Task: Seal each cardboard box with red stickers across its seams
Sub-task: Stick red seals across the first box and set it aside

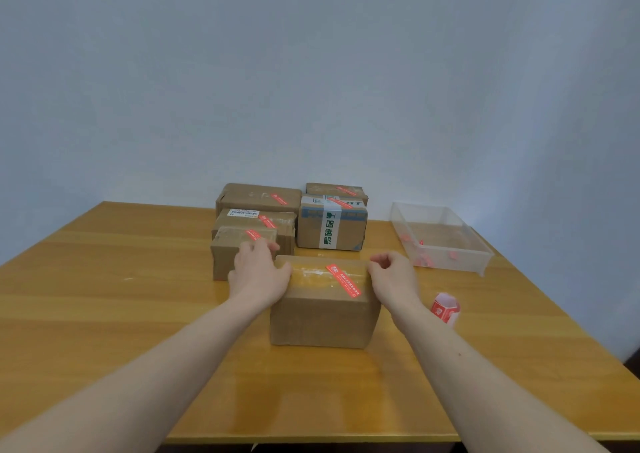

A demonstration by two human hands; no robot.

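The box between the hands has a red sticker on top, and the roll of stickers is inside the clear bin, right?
Not quite. The roll lies on the table, beside the right arm, not in the bin. The head view shows it. The box does have a red sticker.

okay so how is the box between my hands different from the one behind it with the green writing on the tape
The near box is plain brown cardboard; the far box has a white tape band with green characters and blue markings. The near box lies between the left hand and right hand; no hand touches the far box. The near box's seam carries clear tape. Both have a red sticker on top.
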